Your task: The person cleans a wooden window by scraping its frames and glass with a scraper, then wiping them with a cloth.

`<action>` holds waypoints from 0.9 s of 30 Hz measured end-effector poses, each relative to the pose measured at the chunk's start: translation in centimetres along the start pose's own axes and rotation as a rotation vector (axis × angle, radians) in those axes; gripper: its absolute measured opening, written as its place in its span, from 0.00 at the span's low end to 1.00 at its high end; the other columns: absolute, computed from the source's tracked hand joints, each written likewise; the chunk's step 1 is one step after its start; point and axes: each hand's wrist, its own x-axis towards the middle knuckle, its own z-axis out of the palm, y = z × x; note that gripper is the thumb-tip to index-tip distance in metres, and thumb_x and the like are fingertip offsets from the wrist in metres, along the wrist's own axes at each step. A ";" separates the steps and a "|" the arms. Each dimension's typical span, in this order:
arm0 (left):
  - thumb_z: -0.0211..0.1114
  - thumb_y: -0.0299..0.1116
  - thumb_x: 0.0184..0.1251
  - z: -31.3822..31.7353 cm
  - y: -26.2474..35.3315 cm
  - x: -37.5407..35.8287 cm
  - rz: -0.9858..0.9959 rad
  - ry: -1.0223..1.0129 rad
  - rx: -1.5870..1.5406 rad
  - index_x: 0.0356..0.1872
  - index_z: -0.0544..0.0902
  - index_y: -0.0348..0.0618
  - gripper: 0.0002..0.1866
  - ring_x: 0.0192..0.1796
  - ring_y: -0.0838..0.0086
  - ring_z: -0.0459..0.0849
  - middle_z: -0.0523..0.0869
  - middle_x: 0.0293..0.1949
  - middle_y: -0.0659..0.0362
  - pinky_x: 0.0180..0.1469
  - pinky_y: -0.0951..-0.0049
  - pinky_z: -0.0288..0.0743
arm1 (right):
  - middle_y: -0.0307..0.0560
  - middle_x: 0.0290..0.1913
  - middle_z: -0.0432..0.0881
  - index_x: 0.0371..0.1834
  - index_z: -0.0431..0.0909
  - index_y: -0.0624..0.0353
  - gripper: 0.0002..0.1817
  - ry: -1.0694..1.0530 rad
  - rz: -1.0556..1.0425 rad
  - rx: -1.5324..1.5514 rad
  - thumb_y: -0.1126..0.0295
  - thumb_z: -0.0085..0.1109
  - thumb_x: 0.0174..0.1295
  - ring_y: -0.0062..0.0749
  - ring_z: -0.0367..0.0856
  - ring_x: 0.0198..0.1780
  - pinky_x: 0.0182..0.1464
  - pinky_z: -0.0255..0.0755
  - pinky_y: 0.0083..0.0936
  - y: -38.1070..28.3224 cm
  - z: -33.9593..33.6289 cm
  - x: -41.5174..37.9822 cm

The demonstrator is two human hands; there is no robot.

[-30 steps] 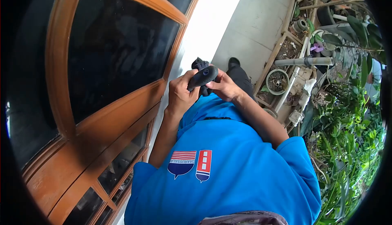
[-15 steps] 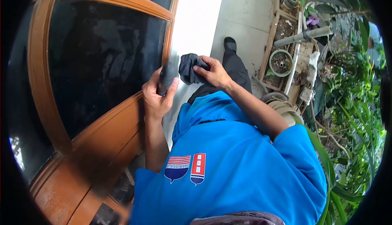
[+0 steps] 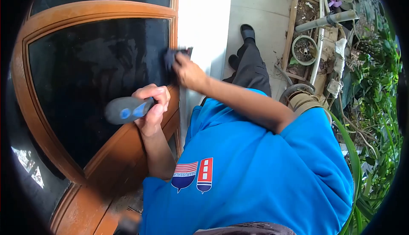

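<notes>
My left hand (image 3: 152, 109) is closed around a dark grey, rounded object (image 3: 120, 111) with blue markings, held in front of the lower part of the window. Its kind I cannot tell. My right hand (image 3: 187, 73) reaches across my body and grips a bunched dark cloth (image 3: 174, 58), blurred by motion. The cloth overlaps the right edge of the dark window glass (image 3: 98, 77) and its orange-brown wooden frame (image 3: 174, 30).
A bright white strip (image 3: 202, 17) runs beside the frame, next to a pale tiled floor (image 3: 260, 5) where my feet stand. To the right are planter boxes, a round pot (image 3: 304, 49), a pipe (image 3: 328, 20) and dense green plants (image 3: 375, 90).
My right hand has carried the cloth left, from in front of me to the window's edge. My left hand has moved lower and left, turning the grey object so its blue markings show.
</notes>
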 end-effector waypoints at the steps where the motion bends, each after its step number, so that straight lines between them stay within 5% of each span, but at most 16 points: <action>1: 0.55 0.27 0.66 -0.1 0.0 0.5 0.030 0.001 -0.032 0.61 0.74 0.35 0.22 0.26 0.77 0.65 0.72 0.25 0.60 0.33 0.70 0.62 | 0.59 0.47 0.76 0.49 0.78 0.73 0.19 -0.047 0.033 0.037 0.74 0.58 0.55 0.56 0.83 0.45 0.48 0.81 0.47 -1.2 0.9 -2.1; 3: 0.55 0.27 0.66 -0.4 0.0 0.8 0.048 -0.007 -0.037 0.61 0.74 0.35 0.22 0.26 0.77 0.65 0.72 0.26 0.59 0.33 0.70 0.62 | 0.62 0.49 0.76 0.57 0.75 0.68 0.26 -0.197 0.185 0.196 0.74 0.61 0.52 0.59 0.83 0.48 0.50 0.82 0.47 -2.0 -0.1 -2.5; 8: 0.55 0.27 0.65 -0.2 -0.5 0.3 -0.009 0.035 -0.005 0.59 0.75 0.36 0.21 0.25 0.77 0.65 0.72 0.27 0.59 0.33 0.71 0.63 | 0.70 0.59 0.74 0.73 0.62 0.61 0.40 0.251 0.382 0.172 0.77 0.62 0.52 0.70 0.81 0.48 0.52 0.80 0.51 4.3 -3.8 8.7; 14: 0.56 0.26 0.63 -0.3 -1.0 1.0 0.002 0.043 0.046 0.59 0.75 0.36 0.22 0.25 0.78 0.65 0.71 0.26 0.60 0.33 0.71 0.63 | 0.74 0.60 0.68 0.75 0.53 0.82 0.34 -0.078 0.207 -0.087 0.76 0.46 0.66 0.61 0.84 0.46 0.46 0.84 0.42 -0.7 0.0 2.2; 16: 0.56 0.26 0.62 -0.2 -0.7 0.9 -0.014 0.049 0.043 0.59 0.75 0.36 0.22 0.24 0.78 0.65 0.71 0.26 0.60 0.33 0.71 0.63 | 0.73 0.57 0.71 0.74 0.54 0.84 0.34 -0.411 0.193 -0.077 0.76 0.46 0.65 0.59 0.85 0.49 0.43 0.85 0.42 -3.4 -0.3 -1.3; 18: 0.56 0.27 0.62 -0.3 -0.9 0.9 -0.012 0.044 0.019 0.59 0.75 0.36 0.22 0.24 0.78 0.65 0.71 0.26 0.60 0.33 0.71 0.63 | 0.72 0.56 0.75 0.73 0.59 0.76 0.34 -0.513 0.220 0.110 0.78 0.51 0.60 0.62 0.84 0.51 0.47 0.84 0.46 -3.4 -1.9 -1.6; 21: 0.56 0.27 0.61 -0.4 -1.1 0.8 -0.010 0.036 0.029 0.59 0.76 0.35 0.23 0.24 0.77 0.65 0.71 0.25 0.60 0.32 0.71 0.63 | 0.72 0.51 0.76 0.66 0.68 0.63 0.33 0.261 0.341 0.357 0.80 0.58 0.52 0.71 0.79 0.51 0.55 0.78 0.51 0.3 -3.1 2.7; 24: 0.58 0.28 0.58 -0.2 -0.2 0.9 -0.026 0.004 0.016 0.57 0.76 0.34 0.23 0.23 0.77 0.65 0.72 0.25 0.59 0.31 0.71 0.63 | 0.74 0.50 0.72 0.61 0.69 0.69 0.23 0.238 0.549 0.355 0.78 0.57 0.62 0.75 0.77 0.47 0.53 0.76 0.53 1.0 -3.4 7.5; 27: 0.60 0.28 0.55 0.8 1.1 0.9 -0.002 -0.052 -0.017 0.50 0.77 0.33 0.19 0.21 0.77 0.67 0.74 0.25 0.57 0.27 0.70 0.64 | 0.75 0.51 0.67 0.56 0.72 0.71 0.17 0.322 0.408 0.350 0.78 0.56 0.64 0.72 0.75 0.51 0.55 0.75 0.52 -3.1 -2.9 9.0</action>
